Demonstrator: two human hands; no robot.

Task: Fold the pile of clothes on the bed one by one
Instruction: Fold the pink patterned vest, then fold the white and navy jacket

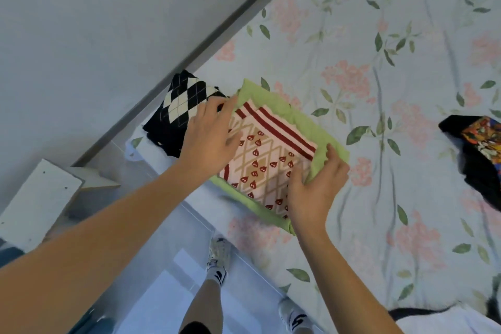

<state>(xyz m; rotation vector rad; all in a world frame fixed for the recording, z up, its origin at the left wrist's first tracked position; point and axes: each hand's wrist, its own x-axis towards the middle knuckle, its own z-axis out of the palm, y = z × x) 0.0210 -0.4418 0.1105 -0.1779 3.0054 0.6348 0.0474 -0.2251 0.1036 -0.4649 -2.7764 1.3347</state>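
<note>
On the bed [379, 89], unlabelled patterned garment [268, 157]

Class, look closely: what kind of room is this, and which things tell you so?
Most likely a bedroom: a bed with a floral sheet set against a wall, with folded clothes stacked on it.

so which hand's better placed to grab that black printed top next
Right. The black printed top lies unfolded at the bed's right edge, on the right hand's side. The left hand is across the folded stack, beside the checked sweater.
</note>
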